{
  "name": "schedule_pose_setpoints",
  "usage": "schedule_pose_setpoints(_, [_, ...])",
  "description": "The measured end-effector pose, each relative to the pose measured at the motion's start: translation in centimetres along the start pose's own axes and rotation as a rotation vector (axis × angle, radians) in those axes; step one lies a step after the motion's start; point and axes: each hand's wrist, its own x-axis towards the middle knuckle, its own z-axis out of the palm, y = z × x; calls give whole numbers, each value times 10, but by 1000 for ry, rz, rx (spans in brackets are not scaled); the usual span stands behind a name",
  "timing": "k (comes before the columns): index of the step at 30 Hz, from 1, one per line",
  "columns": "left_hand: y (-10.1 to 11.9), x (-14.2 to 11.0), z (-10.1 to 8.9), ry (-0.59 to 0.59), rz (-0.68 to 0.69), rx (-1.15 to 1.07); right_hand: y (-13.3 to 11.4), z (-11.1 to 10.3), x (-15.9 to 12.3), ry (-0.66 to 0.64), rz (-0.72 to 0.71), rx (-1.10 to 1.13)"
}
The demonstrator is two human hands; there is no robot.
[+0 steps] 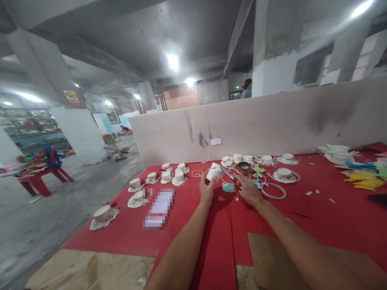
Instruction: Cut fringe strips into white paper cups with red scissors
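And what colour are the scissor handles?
The scissors' handles are red, best seen in the head view.

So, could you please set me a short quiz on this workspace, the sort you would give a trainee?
1. Multiple choice: where is the brown round item?
a) On the floor
b) On the table, beyond the right hand
c) Inside the left hand

2. True or false: the left hand holds a white cup-shaped piece.

3. Fill in the blank: the handles of the scissors are coloured ____.

Key: 1 b; 2 true; 3 red.
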Motion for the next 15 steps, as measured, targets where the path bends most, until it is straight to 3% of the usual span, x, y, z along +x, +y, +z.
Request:
schedule_pose_setpoints(6, [-7, 4, -1, -23, -91, -68, -8, -2, -1, -34, -22, 26])
schedule_pose_setpoints(15, [-2, 3, -2, 1, -65, -59, -6, -3, 1, -78, 22, 14])
